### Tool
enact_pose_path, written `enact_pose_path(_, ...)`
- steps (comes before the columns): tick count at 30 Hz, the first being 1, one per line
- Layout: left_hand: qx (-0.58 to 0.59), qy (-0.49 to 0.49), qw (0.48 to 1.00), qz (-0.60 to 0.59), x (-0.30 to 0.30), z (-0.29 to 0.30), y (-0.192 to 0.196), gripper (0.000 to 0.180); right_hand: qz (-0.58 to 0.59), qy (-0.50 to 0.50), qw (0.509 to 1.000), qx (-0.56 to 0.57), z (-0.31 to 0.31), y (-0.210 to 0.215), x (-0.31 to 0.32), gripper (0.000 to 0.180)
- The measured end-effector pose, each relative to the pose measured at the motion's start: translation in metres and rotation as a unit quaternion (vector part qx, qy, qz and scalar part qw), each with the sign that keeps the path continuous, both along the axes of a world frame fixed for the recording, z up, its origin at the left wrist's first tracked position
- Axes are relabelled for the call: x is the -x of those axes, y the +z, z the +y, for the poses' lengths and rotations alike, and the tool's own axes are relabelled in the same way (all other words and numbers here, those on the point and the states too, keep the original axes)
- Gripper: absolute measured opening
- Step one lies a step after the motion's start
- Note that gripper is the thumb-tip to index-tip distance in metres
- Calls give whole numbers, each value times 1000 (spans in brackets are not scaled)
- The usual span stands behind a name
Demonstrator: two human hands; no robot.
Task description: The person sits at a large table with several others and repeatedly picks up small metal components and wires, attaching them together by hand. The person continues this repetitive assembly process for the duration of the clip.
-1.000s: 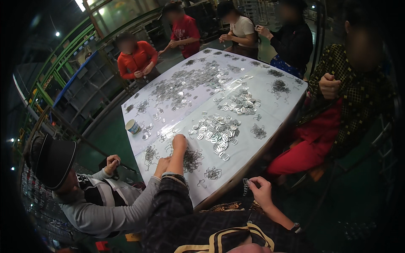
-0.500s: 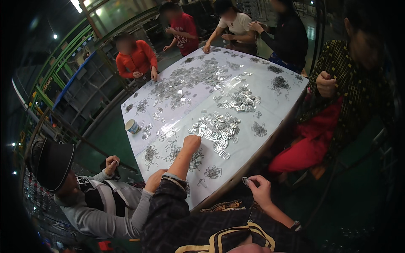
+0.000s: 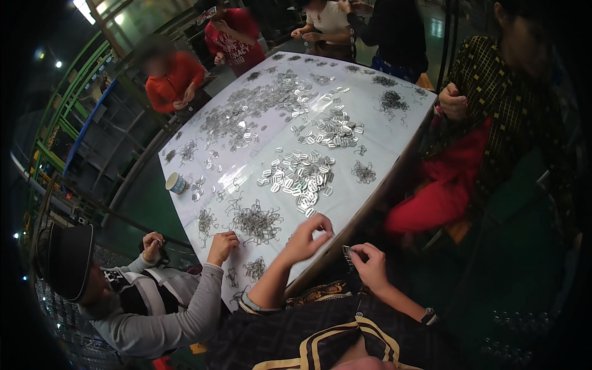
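My left hand point(image 3: 306, 239) is over the near edge of the table, fingers curled together in a pinch; what they hold, if anything, is too small to make out. Beside it, just off the table edge, my right hand point(image 3: 370, 265) grips a small metal buckle point(image 3: 347, 251) between thumb and fingers. Beyond my left hand lies a pile of flat silver slotted buckles point(image 3: 302, 176). To its left is a tangle of thin wire hooks point(image 3: 256, 222), with a smaller heap of hooks point(image 3: 254, 268) nearer me.
The white-covered table point(image 3: 364, 203) carries more buckles point(image 3: 333, 129) and hook heaps point(image 3: 364, 172). A paper cup point(image 3: 176, 183) stands at its left edge. A co-worker in grey point(image 3: 179, 308) reaches in close on my left; another in red trousers point(image 3: 438, 191) sits right. Several people work at the far side.
My left hand has drawn back from the buckle pile toward my right hand. My right hand still holds the buckle. The grey-sleeved co-worker's hand now shows over the hooks.
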State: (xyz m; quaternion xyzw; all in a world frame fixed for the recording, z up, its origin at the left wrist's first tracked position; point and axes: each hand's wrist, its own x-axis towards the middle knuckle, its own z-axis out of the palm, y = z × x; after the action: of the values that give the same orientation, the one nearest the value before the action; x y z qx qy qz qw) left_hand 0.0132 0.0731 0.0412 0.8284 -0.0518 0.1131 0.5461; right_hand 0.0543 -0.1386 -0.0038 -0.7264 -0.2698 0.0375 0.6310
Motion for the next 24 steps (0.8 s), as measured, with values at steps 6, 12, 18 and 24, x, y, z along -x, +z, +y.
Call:
enact_pose_path(6, 30, 15, 999, 21, 26, -37, -24, 12, 19, 15, 1000, 12, 3, 1, 3, 9)
enact_pose_path(12, 199, 52, 975, 89, 34, -51, -33, 9, 0, 39, 999, 21, 5, -2, 3, 8)
enact_pose_path(18, 191, 64, 979, 42, 41, -60, -45, 4, -52, -9, 999, -2, 8, -6, -18, 5)
enact_pose_path(24, 131, 94, 986, 49, 48, -67, -47, 8, -187, 81, 975, 86, 56, -33, -53, 23)
